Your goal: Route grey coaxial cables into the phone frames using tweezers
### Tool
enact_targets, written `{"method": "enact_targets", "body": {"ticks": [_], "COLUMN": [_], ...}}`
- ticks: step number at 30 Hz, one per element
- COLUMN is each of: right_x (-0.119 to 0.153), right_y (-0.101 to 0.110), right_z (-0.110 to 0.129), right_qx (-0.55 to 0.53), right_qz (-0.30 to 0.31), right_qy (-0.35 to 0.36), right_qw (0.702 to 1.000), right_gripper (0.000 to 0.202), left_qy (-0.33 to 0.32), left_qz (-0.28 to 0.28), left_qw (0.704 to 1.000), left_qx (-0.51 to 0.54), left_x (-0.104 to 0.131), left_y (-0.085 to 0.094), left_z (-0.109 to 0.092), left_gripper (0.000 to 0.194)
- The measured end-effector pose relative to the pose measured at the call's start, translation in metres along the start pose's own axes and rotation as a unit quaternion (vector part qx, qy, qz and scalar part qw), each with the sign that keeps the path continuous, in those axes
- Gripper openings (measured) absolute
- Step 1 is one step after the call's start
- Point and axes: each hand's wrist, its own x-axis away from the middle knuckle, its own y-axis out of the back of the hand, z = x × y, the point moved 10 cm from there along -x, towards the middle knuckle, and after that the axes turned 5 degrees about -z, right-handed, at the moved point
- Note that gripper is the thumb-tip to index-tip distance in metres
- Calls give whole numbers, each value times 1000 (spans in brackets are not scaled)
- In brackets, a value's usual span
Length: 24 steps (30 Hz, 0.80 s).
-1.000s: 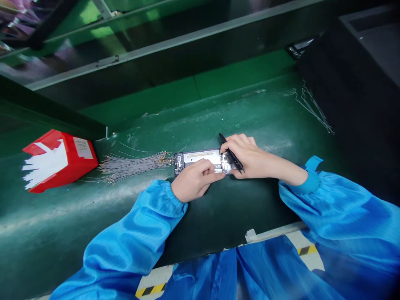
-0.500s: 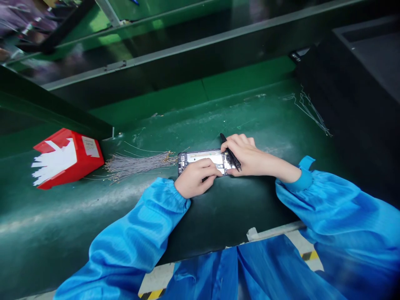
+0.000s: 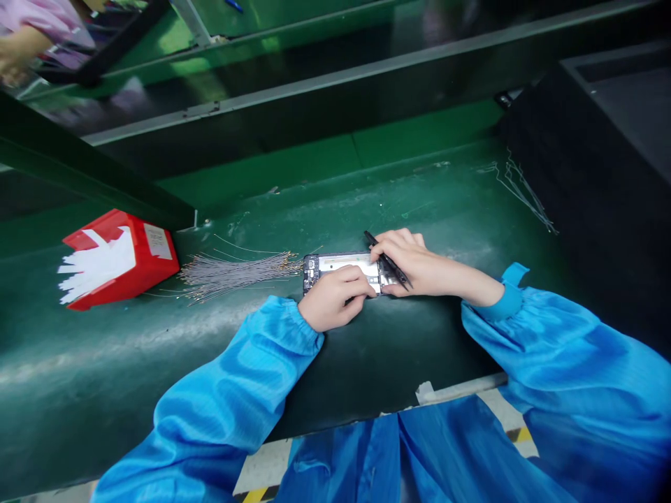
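A phone body with its inside exposed (image 3: 343, 261) lies flat on the green bench, long side running left to right. My left hand (image 3: 335, 299) is closed over its near edge, with curled fingers pressing on the frame and covering part of it. At the phone's right end is my right hand (image 3: 412, 262), closed around slim black tweezers (image 3: 395, 270) that slant across the fingers. Its fingertips touch that end of the phone, and whatever small part they may be pressing is hidden. Left of the phone lies a bundle of thin grey cables (image 3: 235, 274) with gold-coloured ends.
A red bin (image 3: 152, 262) holding white paper strips stands at the left, beside a dark green post (image 3: 99, 178). Several loose wires (image 3: 524, 192) lie near a large black box (image 3: 581, 161) on the right. Beyond the rail, a co-worker's arm (image 3: 24, 49) shows at top left.
The tweezers have tilted flatter in my right hand. Both hands stay on the phone, and the whole view has shifted slightly. The co-worker's arm has come into clearer view.
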Motion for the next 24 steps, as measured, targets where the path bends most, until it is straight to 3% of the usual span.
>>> {"method": "enact_targets", "body": {"ticks": [14, 24], "right_x": [-10, -19], "right_y": [1, -4], "right_z": [17, 22], "right_qx": [49, 107], "right_qz": [41, 76], "right_qy": [89, 82], "right_qw": [994, 988], "right_gripper": [28, 28], "left_qy": [57, 59], "left_qz": [-23, -6], "left_qw": [995, 995], "left_qx": [-75, -77], "left_x": [0, -1], "left_y": [-2, -4], "left_z": [13, 13], "left_gripper": [16, 18]}}
